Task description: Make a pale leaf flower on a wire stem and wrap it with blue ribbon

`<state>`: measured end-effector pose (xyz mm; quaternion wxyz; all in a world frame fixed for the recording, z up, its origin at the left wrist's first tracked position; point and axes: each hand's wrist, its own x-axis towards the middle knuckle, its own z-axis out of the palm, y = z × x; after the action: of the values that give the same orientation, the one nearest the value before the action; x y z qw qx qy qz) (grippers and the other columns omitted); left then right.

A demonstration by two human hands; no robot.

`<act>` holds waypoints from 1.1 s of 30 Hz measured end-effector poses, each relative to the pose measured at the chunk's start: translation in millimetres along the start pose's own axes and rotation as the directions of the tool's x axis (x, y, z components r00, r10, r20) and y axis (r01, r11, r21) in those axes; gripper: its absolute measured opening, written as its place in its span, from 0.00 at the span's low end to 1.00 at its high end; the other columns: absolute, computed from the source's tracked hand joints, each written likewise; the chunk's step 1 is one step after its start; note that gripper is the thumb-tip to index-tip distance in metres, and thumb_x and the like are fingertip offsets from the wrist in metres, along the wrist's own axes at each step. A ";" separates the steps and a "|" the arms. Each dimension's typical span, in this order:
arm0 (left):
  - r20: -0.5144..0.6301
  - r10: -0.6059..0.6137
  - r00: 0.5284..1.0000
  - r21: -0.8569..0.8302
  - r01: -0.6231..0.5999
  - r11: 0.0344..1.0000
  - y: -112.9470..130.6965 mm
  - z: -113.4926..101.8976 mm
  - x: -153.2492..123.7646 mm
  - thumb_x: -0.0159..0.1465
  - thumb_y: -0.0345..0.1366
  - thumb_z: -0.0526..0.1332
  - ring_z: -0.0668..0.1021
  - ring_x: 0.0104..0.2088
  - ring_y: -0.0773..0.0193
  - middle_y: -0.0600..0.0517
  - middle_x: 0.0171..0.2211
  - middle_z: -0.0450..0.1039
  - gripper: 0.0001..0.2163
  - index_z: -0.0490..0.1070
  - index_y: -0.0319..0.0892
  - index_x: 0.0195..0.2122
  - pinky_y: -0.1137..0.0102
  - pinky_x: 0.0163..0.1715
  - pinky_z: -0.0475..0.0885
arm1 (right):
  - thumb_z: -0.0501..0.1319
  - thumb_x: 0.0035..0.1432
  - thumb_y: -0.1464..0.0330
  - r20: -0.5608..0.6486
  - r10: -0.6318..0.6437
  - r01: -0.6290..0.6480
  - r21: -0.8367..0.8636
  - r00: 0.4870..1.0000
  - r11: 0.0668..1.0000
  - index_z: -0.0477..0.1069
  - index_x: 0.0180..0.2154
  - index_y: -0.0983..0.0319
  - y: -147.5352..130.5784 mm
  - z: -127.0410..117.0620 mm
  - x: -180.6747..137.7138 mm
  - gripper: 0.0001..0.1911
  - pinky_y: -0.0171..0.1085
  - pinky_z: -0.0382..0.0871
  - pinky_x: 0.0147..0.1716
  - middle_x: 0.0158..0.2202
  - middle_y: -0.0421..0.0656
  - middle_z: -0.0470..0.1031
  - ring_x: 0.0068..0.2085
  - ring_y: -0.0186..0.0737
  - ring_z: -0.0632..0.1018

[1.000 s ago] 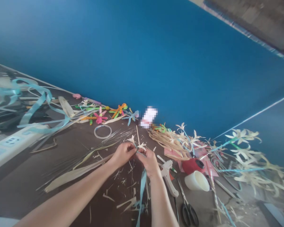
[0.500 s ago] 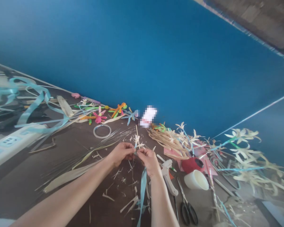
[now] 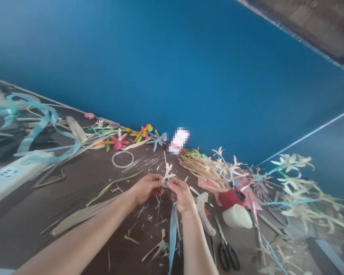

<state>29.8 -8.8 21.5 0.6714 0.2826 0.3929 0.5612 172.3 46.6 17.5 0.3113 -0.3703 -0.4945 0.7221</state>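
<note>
Over the middle of the table, my left hand (image 3: 149, 188) pinches the stem of a small cream flower (image 3: 169, 171) between thumb and fingers. Facing it, my right hand (image 3: 180, 193) is closed on a light blue ribbon (image 3: 172, 233), whose tail hangs down past my wrist. The ribbon's upper end meets the stem between my fingertips, just under the petals; the exact contact is hidden by the fingers. Below and around my hands lie cream scraps (image 3: 157, 248) of the same pale, husk-like material.
On the right are a glue gun (image 3: 202, 214), black-handled scissors (image 3: 227, 252), a white cup (image 3: 237, 216), a red spool (image 3: 229, 198) and finished-looking cream flowers (image 3: 292, 187). Leftward lie a tape roll (image 3: 122, 159), thin wires (image 3: 74, 202) and a power strip (image 3: 14, 173). A blue wall (image 3: 172, 76) rises behind.
My hands stay together at nearly the same spot. The flower between them has turned, its petals now pointing more upward and right. My right fingers have shifted slightly on the ribbon.
</note>
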 end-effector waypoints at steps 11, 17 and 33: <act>-0.039 0.086 0.995 0.156 -0.079 0.985 -3.0 0.3 1.0 0.50 0.39 0.64 0.69 0.21 0.71 0.57 0.21 0.64 0.11 0.66 0.38 0.28 0.78 0.15 0.62 | 0.67 0.41 0.65 -0.049 -0.020 0.020 -0.013 0.999 1.000 0.68 0.22 0.64 1.1 -3.1 0.6 0.11 0.27 0.42 0.11 0.11 0.29 0.55 0.12 0.22 0.53; -0.067 0.119 0.991 0.170 -0.106 0.980 -5.6 -0.6 4.2 0.52 0.39 0.62 0.68 0.20 0.71 0.57 0.19 0.63 0.10 0.63 0.39 0.28 0.78 0.15 0.61 | 0.66 0.42 0.64 -0.016 0.006 -0.006 0.020 1.000 1.000 0.67 0.23 0.64 3.1 -3.1 1.4 0.11 0.27 0.42 0.11 0.10 0.29 0.55 0.12 0.22 0.52; -0.365 0.252 0.896 0.076 -0.241 0.968 8.7 -14.2 7.1 0.47 0.39 0.65 0.68 0.17 0.72 0.58 0.16 0.65 0.12 0.63 0.40 0.24 0.77 0.17 0.64 | 0.66 0.42 0.66 -0.148 -0.127 0.144 0.117 0.981 0.983 0.70 0.27 0.64 -7.0 -13.0 1.2 0.09 0.26 0.44 0.11 0.11 0.27 0.50 0.12 0.22 0.50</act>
<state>13.6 -0.9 19.5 0.5042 0.2284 0.4821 0.6791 183.2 56.0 20.8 0.4166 -0.3647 -0.4486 0.7015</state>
